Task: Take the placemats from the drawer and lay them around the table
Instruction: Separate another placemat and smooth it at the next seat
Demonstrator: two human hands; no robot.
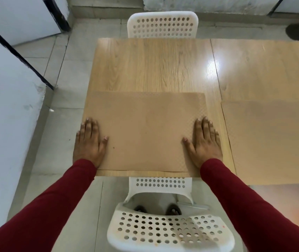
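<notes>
A tan placemat [145, 130] lies flat at the near left end of the wooden table [154, 66], its left edge at or just past the rim; if nudged further, it could droop or slide off. It is pressed by the left hand [89, 142] and right hand [204, 142], fingers straight, palms down, well apart at opposite side edges. A second placemat [272, 140] lies just beside it on the right.

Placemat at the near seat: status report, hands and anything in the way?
Left hand and right hand open, pressing flat on placemat. Second placemat laid to the right. Table far side bare, nothing obstructing.
</notes>
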